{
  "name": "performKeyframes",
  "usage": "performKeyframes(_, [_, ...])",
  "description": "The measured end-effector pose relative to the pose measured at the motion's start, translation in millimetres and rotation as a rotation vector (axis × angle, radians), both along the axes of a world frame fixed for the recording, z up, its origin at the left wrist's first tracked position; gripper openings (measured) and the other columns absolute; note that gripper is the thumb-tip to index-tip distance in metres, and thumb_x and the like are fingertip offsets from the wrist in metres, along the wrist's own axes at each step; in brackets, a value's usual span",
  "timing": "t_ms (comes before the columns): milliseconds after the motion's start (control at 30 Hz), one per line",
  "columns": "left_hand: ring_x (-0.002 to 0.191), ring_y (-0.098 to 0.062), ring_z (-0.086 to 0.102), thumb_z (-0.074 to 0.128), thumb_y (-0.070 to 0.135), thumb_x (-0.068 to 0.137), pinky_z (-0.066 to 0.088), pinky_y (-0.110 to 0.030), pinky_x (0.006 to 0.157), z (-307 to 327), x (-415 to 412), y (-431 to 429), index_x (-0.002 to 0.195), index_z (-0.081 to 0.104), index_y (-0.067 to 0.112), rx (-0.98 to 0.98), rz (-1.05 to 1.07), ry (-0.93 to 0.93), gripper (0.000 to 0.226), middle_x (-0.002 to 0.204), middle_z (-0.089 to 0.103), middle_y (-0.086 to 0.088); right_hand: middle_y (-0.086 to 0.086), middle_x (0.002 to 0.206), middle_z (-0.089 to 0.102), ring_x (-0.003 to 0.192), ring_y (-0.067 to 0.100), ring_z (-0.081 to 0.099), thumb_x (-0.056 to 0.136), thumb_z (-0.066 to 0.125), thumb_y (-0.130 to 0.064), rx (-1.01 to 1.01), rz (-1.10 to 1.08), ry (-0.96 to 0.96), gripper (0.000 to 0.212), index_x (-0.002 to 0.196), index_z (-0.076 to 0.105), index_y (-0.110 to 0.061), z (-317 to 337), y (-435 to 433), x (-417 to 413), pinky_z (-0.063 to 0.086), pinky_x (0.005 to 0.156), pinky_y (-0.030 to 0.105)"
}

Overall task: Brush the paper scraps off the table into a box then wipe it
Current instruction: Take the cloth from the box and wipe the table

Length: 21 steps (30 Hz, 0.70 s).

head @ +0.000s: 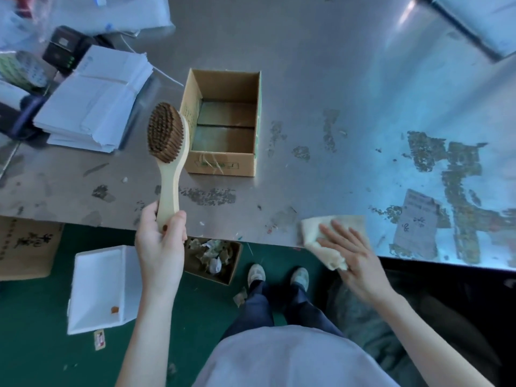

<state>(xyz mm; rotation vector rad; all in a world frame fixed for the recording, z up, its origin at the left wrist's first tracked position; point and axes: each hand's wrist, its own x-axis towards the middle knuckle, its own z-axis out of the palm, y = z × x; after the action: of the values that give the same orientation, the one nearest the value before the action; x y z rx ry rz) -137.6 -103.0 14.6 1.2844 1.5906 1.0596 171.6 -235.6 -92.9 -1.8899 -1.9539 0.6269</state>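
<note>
My left hand (160,244) grips the pale wooden handle of a brush (167,141), held upright above the table's front edge with its brown bristles facing me. My right hand (349,247) presses flat, fingers straight, on a cream cloth (315,233) that hangs over the near edge of the grey metal table (335,79). An open cardboard box (192,263) on the green floor below the table edge holds paper scraps (212,254). A few tiny scraps (201,223) lie near the front edge.
An empty cardboard box (223,163) stands on the table beside the brush head. Stacked white papers (95,99) and dark devices crowd the far left. A stuck label (416,222) and worn patches mark the right. A white foam box (103,286) sits on the floor.
</note>
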Motion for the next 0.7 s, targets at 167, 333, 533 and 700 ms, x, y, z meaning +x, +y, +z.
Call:
performKeyframes(167, [0.059,-0.012,0.044,0.052,0.030,0.082,0.038,-0.029,0.059,-0.4,14.2,9.3,0.090,0.055,0.035,0.000,-0.062,-0.007,0.011,0.063,0.046,0.007,-0.002,0.150,0.037,0.144,0.019,0.024,0.089,0.037,-0.036,0.021,-0.468,-0.038,0.055,0.139,0.049,-0.016,-0.7,-8.3,30.0,0.022,0.115,0.047])
performKeyframes(333, [0.058,-0.010,0.046,0.052,0.030,0.083,0.039,-0.029,0.058,0.8,26.8,14.4,0.094,0.055,0.035,0.007,-0.082,0.006,0.012,0.062,0.049,0.006,0.008,0.153,0.033,0.146,0.029,0.018,0.085,0.036,-0.026,-0.004,-0.779,0.016,0.062,0.144,0.039,-0.005,-4.3,7.8,42.7,0.016,0.116,0.048])
performKeyframes(533, [0.058,-0.010,0.044,0.051,0.027,0.087,0.041,-0.030,0.057,3.8,45.6,14.0,0.103,0.055,0.023,0.025,-0.082,0.031,0.017,0.065,0.048,0.001,-0.002,0.147,0.038,0.143,0.023,0.025,0.084,0.046,-0.018,0.011,-0.557,0.167,0.053,0.136,0.049,-0.013,5.0,36.8,12.2,0.011,0.117,0.041])
performKeyframes(700, [0.059,-0.013,0.045,0.051,0.030,0.084,0.041,-0.035,0.057,6.8,67.2,13.6,0.103,0.056,0.020,0.022,-0.034,0.035,0.023,0.064,0.048,0.000,-0.017,0.138,0.045,0.134,0.001,0.030,0.085,0.055,-0.006,-0.112,-0.264,0.437,0.050,0.131,0.056,-0.024,18.4,49.0,-10.2,0.014,0.114,0.029])
